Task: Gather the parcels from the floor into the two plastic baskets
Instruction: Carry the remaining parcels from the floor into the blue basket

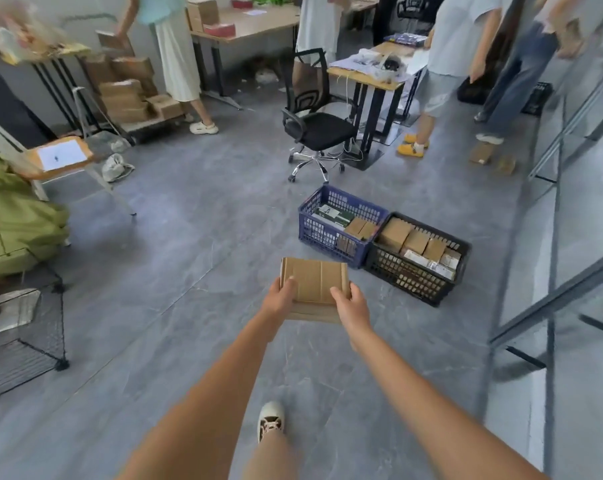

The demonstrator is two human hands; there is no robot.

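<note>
While both arms reach forward, the left hand grips the left edge of a flat cardboard parcel, thumb on top and fingers curled underneath out of sight. Across from it, the right hand holds the right edge the same way, so the parcel rides level between them, above the grey floor and short of the baskets. Further right, the blue basket already has a green-printed box and a few small cartons, with open room along its left half. Touching its right side, the black basket looks fuller, with brown boxes and white-labelled packs packed close.

To set this one down well, I judge the person should carry it over the blue basket's free side, lower it flat rather than drop it, and let go only once it rests. Tilting it on edge beside the cartons may save space.

Two small brown parcels lie on the floor far right, near someone's feet, too blurred to read. How deep either basket is filled cannot be told. The other people are cut off at the top edge.
</note>
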